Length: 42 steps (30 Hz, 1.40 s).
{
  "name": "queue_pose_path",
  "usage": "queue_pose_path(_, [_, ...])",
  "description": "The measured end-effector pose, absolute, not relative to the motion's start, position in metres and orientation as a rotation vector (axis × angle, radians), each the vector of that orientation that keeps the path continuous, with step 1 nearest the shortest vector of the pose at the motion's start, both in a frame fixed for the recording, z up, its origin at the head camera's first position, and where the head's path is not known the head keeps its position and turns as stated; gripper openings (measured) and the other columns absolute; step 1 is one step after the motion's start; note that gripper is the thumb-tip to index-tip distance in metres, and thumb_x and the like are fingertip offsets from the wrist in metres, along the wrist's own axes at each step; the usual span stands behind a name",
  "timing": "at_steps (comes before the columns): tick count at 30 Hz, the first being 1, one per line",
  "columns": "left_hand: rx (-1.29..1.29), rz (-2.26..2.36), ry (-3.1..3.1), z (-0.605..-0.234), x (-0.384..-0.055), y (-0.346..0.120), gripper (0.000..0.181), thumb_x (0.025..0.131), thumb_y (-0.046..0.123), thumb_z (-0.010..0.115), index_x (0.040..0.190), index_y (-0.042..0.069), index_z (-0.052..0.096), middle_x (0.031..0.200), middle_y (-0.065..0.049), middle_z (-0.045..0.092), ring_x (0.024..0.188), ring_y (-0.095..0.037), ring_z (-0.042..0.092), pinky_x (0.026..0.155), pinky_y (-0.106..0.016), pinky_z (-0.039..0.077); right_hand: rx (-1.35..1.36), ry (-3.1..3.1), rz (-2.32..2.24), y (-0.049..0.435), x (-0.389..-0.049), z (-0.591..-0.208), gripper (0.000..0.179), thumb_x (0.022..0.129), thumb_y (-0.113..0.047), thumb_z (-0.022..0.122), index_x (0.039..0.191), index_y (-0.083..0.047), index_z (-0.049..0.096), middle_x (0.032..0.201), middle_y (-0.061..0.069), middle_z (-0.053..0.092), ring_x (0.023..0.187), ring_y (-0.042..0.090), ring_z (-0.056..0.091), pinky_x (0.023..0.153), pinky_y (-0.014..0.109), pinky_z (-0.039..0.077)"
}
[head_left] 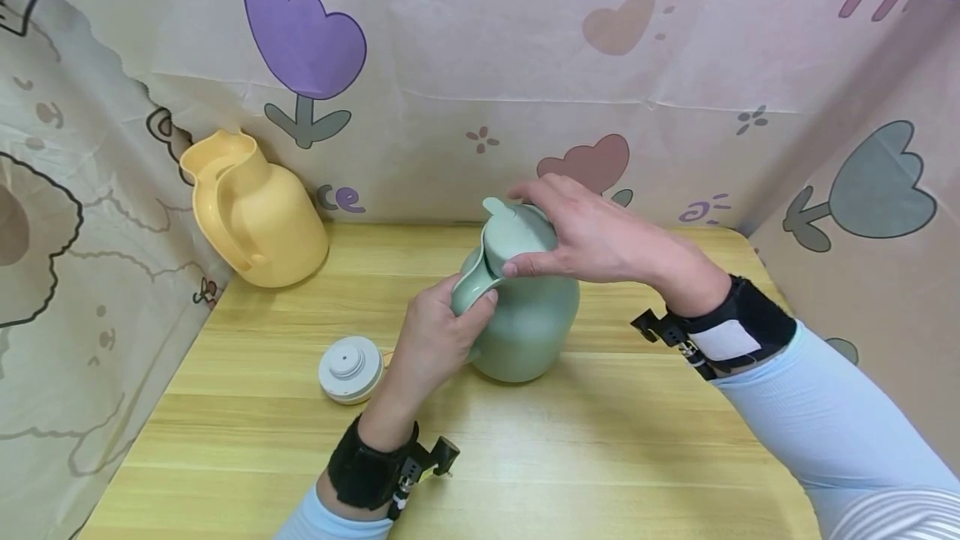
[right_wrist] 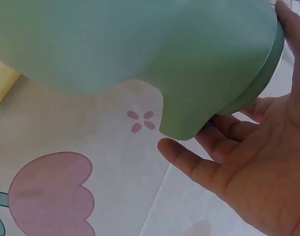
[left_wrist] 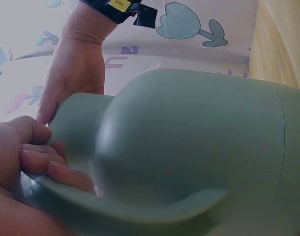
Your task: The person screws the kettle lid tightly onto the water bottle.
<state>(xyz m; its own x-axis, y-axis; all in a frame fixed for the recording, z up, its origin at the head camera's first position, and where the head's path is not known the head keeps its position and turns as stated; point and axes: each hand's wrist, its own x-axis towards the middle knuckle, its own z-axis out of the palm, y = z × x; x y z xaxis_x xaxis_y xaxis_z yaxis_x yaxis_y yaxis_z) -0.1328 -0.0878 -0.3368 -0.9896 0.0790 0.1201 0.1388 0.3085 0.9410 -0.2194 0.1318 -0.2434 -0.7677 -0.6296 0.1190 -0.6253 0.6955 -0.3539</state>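
Note:
A sage-green jug stands upright on the table. My left hand grips its handle, with the fingers curled round it in the left wrist view. Over the jug's mouth sits a round green lid with a small tab at its edge. My right hand holds this lid from above, thumb on the near side and fingers on the far side. In the right wrist view, the lid's rim shows just beyond the jug's neck, between thumb and fingers. Some right fingertips are hidden behind the lid.
A yellow jug stands at the back left of the wooden table. Left of my left wrist lies a white round stopper-like piece with a stepped centre. A printed cloth hangs behind and along the sides.

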Motion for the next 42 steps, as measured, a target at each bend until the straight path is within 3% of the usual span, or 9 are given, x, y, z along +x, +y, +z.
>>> queue_pose_path(6, [-0.213, -1.815, -2.499, -0.337, -0.133, -0.088, 0.018, 0.099, 0.028, 0.071, 0.094, 0.011, 0.068, 0.079, -0.005, 0.054, 0.083, -0.025, 0.058, 0.071, -0.036, 0.051, -1.079, 2.833, -0.593, 0.135, -0.218, -0.237, 0.09, 0.083, -0.056, 0.086, 0.155, -0.018, 0.046, 0.14, 0.002, 0.056, 0.123, 0.02, 0.052, 0.097, 0.041, 0.048])
queue_pose_path(13, [-0.201, -1.809, -2.495, -0.336, -0.133, -0.087, 0.018, 0.098, 0.029, 0.072, 0.095, 0.011, 0.07, 0.09, -0.007, 0.065, 0.09, -0.025, 0.062, 0.078, -0.039, 0.056, -1.157, 2.772, -0.576, 0.136, -0.216, -0.233, 0.079, 0.088, -0.037, 0.079, 0.156, -0.016, 0.044, 0.132, 0.001, 0.059, 0.117, 0.019, 0.053, 0.093, 0.039, 0.049])
queue_pose_path(18, [-0.211, -1.8, -2.494, -0.336, -0.134, -0.088, 0.019, 0.098, 0.029, 0.071, 0.093, 0.012, 0.069, 0.084, -0.006, 0.061, 0.087, -0.025, 0.061, 0.076, -0.038, 0.055, -1.096, 2.819, -0.578, 0.135, -0.217, -0.235, 0.08, 0.089, -0.047, 0.082, 0.153, -0.015, 0.047, 0.134, 0.003, 0.057, 0.118, 0.02, 0.053, 0.095, 0.04, 0.049])
queue_pose_path(25, [-0.222, -1.792, -2.492, -0.337, -0.134, -0.088, 0.019, 0.098, 0.028, 0.071, 0.09, 0.011, 0.066, 0.075, -0.003, 0.051, 0.08, -0.024, 0.058, 0.069, -0.036, 0.05, -1.043, 2.908, -0.576, 0.134, -0.219, -0.242, 0.092, 0.081, -0.065, 0.084, 0.15, -0.014, 0.051, 0.131, 0.005, 0.056, 0.113, 0.021, 0.055, 0.093, 0.04, 0.05])
queue_pose_path(31, [-0.207, -1.808, -2.498, -0.337, -0.133, -0.088, 0.02, 0.099, 0.028, 0.071, 0.09, 0.011, 0.065, 0.074, -0.003, 0.048, 0.077, -0.024, 0.056, 0.067, -0.035, 0.048, -1.062, 2.859, -0.592, 0.138, -0.216, -0.239, 0.094, 0.082, -0.057, 0.087, 0.154, -0.013, 0.045, 0.139, 0.004, 0.056, 0.124, 0.023, 0.051, 0.1, 0.044, 0.048])
queue_pose_path(38, [-0.186, -1.821, -2.496, -0.337, -0.133, -0.087, 0.018, 0.098, 0.029, 0.072, 0.095, 0.011, 0.07, 0.09, -0.006, 0.064, 0.089, -0.025, 0.061, 0.077, -0.038, 0.055, -1.067, 2.793, -0.573, 0.144, -0.214, -0.232, 0.084, 0.089, -0.04, 0.082, 0.158, -0.016, 0.04, 0.141, 0.002, 0.056, 0.126, 0.023, 0.052, 0.102, 0.045, 0.048])
queue_pose_path(42, [-0.18, -1.818, -2.502, -0.337, -0.132, -0.087, 0.019, 0.098, 0.029, 0.072, 0.094, 0.011, 0.069, 0.085, -0.006, 0.061, 0.088, -0.025, 0.061, 0.075, -0.037, 0.054, -1.027, 2.833, -0.547, 0.144, -0.213, -0.232, 0.085, 0.088, -0.047, 0.083, 0.156, -0.014, 0.043, 0.139, 0.004, 0.057, 0.126, 0.024, 0.052, 0.104, 0.047, 0.048])
